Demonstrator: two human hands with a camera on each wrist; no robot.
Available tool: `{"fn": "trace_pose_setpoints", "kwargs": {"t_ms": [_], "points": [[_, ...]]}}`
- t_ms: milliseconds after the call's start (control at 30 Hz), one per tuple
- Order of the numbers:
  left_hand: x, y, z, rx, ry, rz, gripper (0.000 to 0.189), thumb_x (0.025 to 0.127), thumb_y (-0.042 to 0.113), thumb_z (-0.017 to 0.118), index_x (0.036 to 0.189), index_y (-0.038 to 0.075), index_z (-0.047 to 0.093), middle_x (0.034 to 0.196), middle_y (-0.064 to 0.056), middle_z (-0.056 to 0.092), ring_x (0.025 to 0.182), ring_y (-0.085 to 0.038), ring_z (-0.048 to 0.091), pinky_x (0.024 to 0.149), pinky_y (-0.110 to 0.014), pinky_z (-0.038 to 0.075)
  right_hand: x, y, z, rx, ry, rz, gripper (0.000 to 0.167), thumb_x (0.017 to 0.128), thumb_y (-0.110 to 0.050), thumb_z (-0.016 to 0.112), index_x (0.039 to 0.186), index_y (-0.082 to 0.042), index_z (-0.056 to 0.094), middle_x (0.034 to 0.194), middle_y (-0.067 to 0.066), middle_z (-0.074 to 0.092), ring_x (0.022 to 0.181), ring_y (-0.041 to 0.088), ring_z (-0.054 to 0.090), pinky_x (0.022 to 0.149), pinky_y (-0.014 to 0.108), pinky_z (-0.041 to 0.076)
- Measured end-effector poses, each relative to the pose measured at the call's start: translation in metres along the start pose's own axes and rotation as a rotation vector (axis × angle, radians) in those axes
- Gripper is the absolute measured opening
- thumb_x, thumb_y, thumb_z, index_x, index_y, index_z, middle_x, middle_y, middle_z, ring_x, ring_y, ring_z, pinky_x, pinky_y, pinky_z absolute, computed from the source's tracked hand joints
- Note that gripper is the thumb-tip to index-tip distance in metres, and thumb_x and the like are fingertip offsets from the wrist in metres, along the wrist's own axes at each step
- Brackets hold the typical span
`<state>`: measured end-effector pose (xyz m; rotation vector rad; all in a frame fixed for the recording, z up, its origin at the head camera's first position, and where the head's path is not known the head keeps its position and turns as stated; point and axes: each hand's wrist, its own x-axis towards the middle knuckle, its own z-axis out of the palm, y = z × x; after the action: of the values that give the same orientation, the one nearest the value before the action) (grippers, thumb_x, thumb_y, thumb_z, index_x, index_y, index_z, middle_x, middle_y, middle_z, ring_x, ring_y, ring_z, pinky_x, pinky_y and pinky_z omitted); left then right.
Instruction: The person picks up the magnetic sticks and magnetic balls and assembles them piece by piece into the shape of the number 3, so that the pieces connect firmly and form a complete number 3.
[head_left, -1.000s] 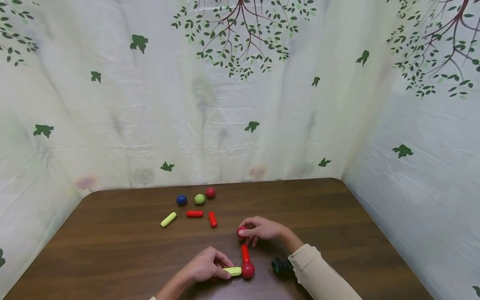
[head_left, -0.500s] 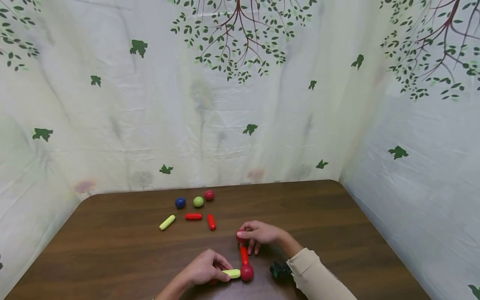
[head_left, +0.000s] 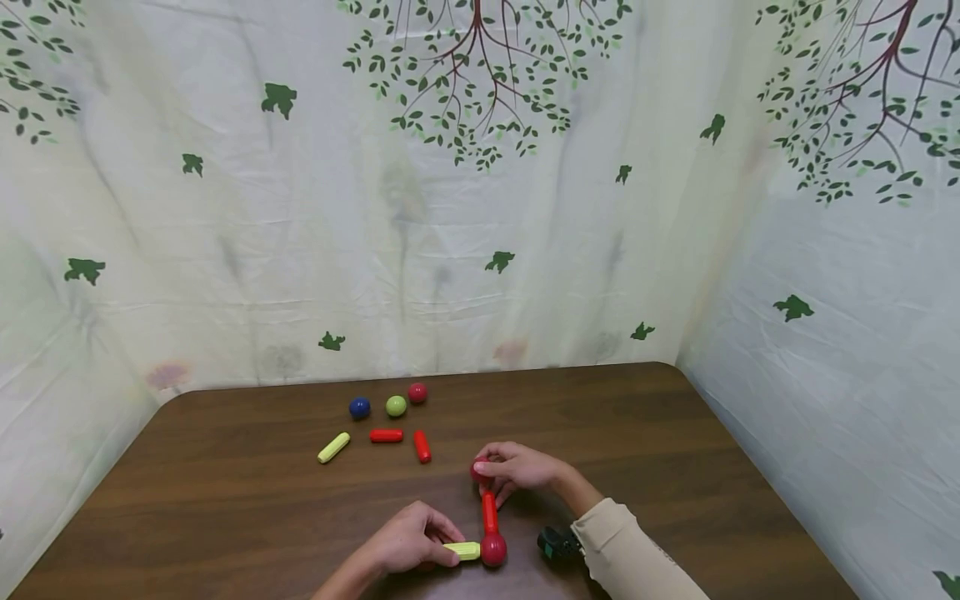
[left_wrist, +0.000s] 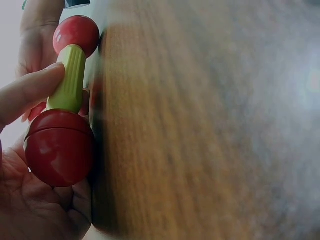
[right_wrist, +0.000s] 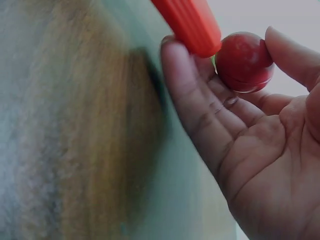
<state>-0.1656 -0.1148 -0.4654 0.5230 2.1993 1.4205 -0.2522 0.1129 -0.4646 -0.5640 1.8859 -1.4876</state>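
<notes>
My left hand (head_left: 412, 537) pinches a ribbed yellow-green stick (left_wrist: 71, 80) between thumb and fingers. A red ball (left_wrist: 60, 148) caps the stick's near end, under the palm, and another red ball (head_left: 493, 550) sits at its other end. From that second ball a red stick (head_left: 490, 512) points away toward the back of the table. My right hand (head_left: 525, 467) pinches a further red ball (right_wrist: 245, 62) with the thumb on one side and fingers on the other. In the right wrist view this ball is right at the red stick's free end, a fingertip under the stick.
Behind the hands lie a blue ball (head_left: 360, 407), a green ball (head_left: 396, 406) and a red ball (head_left: 417, 392). In front of them are a yellow-green stick (head_left: 333, 447) and two red sticks, one sideways (head_left: 386, 436). A black wrist device (head_left: 558, 543) sits by the right sleeve.
My right hand has brought its red ball closer to the red stick's free end, and its lower fingers have moved in toward the stick. The left hand keeps its pinch.
</notes>
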Motion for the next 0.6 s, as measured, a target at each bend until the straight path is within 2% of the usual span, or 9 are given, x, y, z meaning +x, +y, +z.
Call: {"fn": "trace_pose_setpoints", "kwargs": {"t_ms": [233,600], "points": [[-0.0001,-0.0005,-0.0004,-0.006,-0.002,-0.012,0.012,0.076,0.002,0.078,0.087,0.004,0.074,0.072,0.003,0.064,0.062,-0.008,0.051,0.051,-0.019,0.038,-0.0008,0.0047,-0.0053,0.103,0.001,0.002,0.026,0.099,-0.015,0.054,0.119,0.001,0.051,0.094,0.011,0.063,0.077,0.02,0.063,0.071,0.036,0.055],[0.0007,0.0,-0.0001,-0.009,-0.003,-0.005,0.012,0.075,0.002,0.078,0.087,0.003,0.074,0.071,0.003,0.064,0.061,-0.007,0.05,0.05,-0.018,0.037,-0.0026,0.0078,-0.0077,0.162,-0.012,-0.005,0.025,0.098,-0.01,0.055,0.118,0.004,0.053,0.095,0.01,0.064,0.08,0.019,0.064,0.072,0.037,0.056]]}}
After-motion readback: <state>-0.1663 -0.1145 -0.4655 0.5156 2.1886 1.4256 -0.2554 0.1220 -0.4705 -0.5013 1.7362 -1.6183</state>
